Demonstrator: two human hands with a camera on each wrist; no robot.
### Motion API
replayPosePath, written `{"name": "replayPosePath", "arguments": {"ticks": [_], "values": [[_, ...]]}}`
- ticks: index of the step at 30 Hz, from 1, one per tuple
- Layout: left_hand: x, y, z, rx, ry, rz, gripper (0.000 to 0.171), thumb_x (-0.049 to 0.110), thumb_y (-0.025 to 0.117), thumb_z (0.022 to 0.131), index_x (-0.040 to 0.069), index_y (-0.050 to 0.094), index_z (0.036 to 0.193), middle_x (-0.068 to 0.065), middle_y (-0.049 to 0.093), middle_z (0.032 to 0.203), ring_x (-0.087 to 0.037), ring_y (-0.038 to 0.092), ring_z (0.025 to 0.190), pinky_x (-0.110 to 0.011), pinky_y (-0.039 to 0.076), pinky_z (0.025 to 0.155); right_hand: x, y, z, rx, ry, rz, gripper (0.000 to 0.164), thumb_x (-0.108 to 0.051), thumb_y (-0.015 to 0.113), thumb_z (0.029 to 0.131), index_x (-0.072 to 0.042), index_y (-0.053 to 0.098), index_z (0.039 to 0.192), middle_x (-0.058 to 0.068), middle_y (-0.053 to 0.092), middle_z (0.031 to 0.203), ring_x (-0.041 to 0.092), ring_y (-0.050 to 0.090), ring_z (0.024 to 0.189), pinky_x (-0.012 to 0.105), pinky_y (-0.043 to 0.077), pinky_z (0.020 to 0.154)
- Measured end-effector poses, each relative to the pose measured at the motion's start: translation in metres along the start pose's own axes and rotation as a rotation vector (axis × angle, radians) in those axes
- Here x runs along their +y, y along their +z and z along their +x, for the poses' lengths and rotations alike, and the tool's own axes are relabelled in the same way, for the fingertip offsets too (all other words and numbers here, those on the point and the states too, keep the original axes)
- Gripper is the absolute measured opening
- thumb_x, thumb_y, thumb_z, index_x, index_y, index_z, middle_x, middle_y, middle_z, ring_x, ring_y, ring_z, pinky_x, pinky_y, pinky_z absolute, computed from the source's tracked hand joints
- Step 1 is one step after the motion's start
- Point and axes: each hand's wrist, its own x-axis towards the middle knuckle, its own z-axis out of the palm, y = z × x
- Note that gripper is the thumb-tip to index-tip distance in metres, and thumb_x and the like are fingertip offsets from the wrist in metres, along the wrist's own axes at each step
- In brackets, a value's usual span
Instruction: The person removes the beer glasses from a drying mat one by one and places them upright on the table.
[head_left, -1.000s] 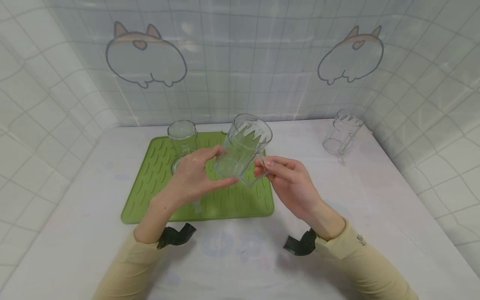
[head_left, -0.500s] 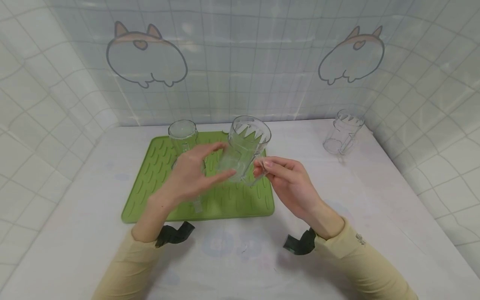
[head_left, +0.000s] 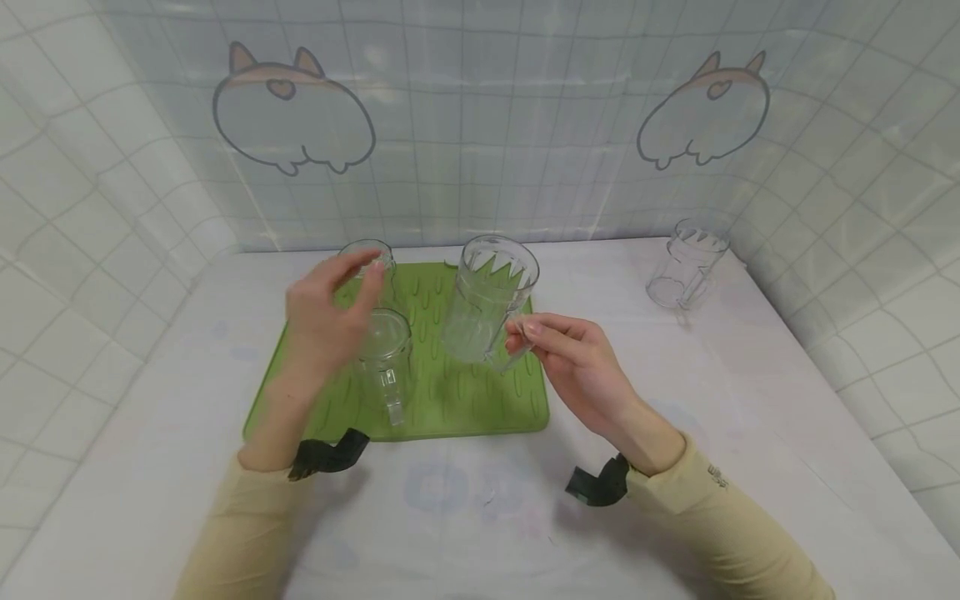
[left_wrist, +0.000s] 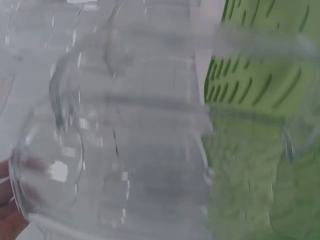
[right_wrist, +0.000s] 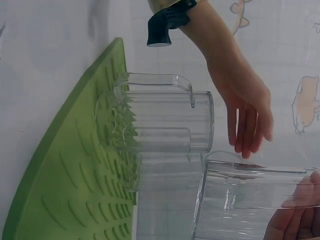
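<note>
One glass mug [head_left: 486,321] lies to the left of your right hand [head_left: 577,354], which pinches its handle [head_left: 517,356]; its long axis tilts, top toward the right, above the green mat [head_left: 468,412]. Your left hand [head_left: 326,317], farther left, holds nothing.

The left arm [head_left: 251,508] crosses the near edge of the green mat [head_left: 465,408] by its left corner. The left hand [head_left: 322,321], blurred, hovers above the mat's left half, thumb and fingers extended, tips apart. The right hand [head_left: 573,358] pinches thumb against bent fingers at the mat's right edge, its wrist [head_left: 645,433] outside that edge.
</note>
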Motion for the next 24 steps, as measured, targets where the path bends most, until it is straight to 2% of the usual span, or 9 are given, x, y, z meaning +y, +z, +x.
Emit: {"name": "replayPosePath", "arguments": {"ticks": [4, 6, 9, 13, 16, 20, 24], "values": [[-0.014, -0.009, 0.005, 0.081, -0.141, 0.011, 0.034, 0.028, 0.057, 0.102, 0.004, 0.070, 0.121, -0.011, 0.071, 0.123, -0.027, 0.066, 0.118, -0.029, 0.051, 0.103, 0.001, -0.001, 0.001, 0.005, -0.004, -0.009, 0.028, -0.002, 0.052, 0.100, -0.014, 0.077, 0.099, -0.001, 0.073, 0.098, 0.019, 0.063, 0.091, 0.033, 0.044, 0.103], [-0.022, -0.014, 0.007, 0.098, -0.203, 0.020, 0.035, 0.030, 0.055, 0.102, 0.005, 0.070, 0.122, -0.010, 0.070, 0.122, -0.025, 0.066, 0.118, -0.026, 0.051, 0.101, 0.002, -0.001, 0.001, 0.006, -0.005, -0.009, 0.028, -0.002, 0.052, 0.100, -0.014, 0.077, 0.099, 0.000, 0.073, 0.098, 0.019, 0.063, 0.091, 0.033, 0.044, 0.103], [-0.033, -0.021, 0.009, 0.091, -0.291, 0.053, 0.037, 0.031, 0.052, 0.102, 0.007, 0.069, 0.125, -0.010, 0.069, 0.124, -0.025, 0.065, 0.119, -0.025, 0.051, 0.102, 0.002, -0.001, 0.002, 0.008, -0.005, -0.008, 0.028, -0.002, 0.052, 0.100, -0.014, 0.077, 0.098, 0.000, 0.073, 0.098, 0.018, 0.063, 0.091, 0.032, 0.044, 0.103], [-0.052, -0.028, 0.010, 0.044, -0.397, 0.088, 0.040, 0.030, 0.047, 0.103, 0.007, 0.065, 0.130, -0.013, 0.066, 0.130, -0.027, 0.061, 0.124, -0.029, 0.049, 0.105, 0.002, -0.001, 0.002, 0.016, 0.003, -0.004, 0.028, -0.001, 0.052, 0.100, -0.013, 0.077, 0.097, 0.000, 0.073, 0.097, 0.017, 0.063, 0.090, 0.031, 0.044, 0.103], [-0.067, -0.032, 0.009, 0.011, -0.437, 0.121, 0.043, 0.028, 0.044, 0.103, 0.004, 0.063, 0.132, -0.016, 0.065, 0.132, -0.031, 0.060, 0.125, -0.037, 0.049, 0.106, 0.003, -0.002, 0.003, 0.018, 0.010, -0.007, 0.028, -0.002, 0.052, 0.100, -0.013, 0.077, 0.097, -0.001, 0.073, 0.097, 0.017, 0.063, 0.090, 0.031, 0.044, 0.102], [-0.081, -0.034, 0.005, -0.024, -0.448, 0.175, 0.045, 0.026, 0.041, 0.102, 0.000, 0.062, 0.132, -0.021, 0.064, 0.132, -0.038, 0.059, 0.123, -0.048, 0.049, 0.104, 0.003, -0.002, 0.003, 0.014, 0.013, -0.019, 0.027, -0.002, 0.053, 0.100, -0.015, 0.077, 0.098, -0.001, 0.073, 0.097, 0.017, 0.063, 0.090, 0.032, 0.044, 0.102], [-0.095, -0.035, 0.002, -0.068, -0.476, 0.219, 0.047, 0.026, 0.039, 0.102, -0.003, 0.061, 0.133, -0.025, 0.063, 0.130, -0.042, 0.058, 0.119, -0.053, 0.047, 0.100, 0.004, -0.001, 0.004, 0.010, 0.016, -0.025, 0.027, -0.002, 0.053, 0.100, -0.015, 0.077, 0.098, -0.002, 0.073, 0.097, 0.017, 0.063, 0.090, 0.033, 0.042, 0.104]]}}
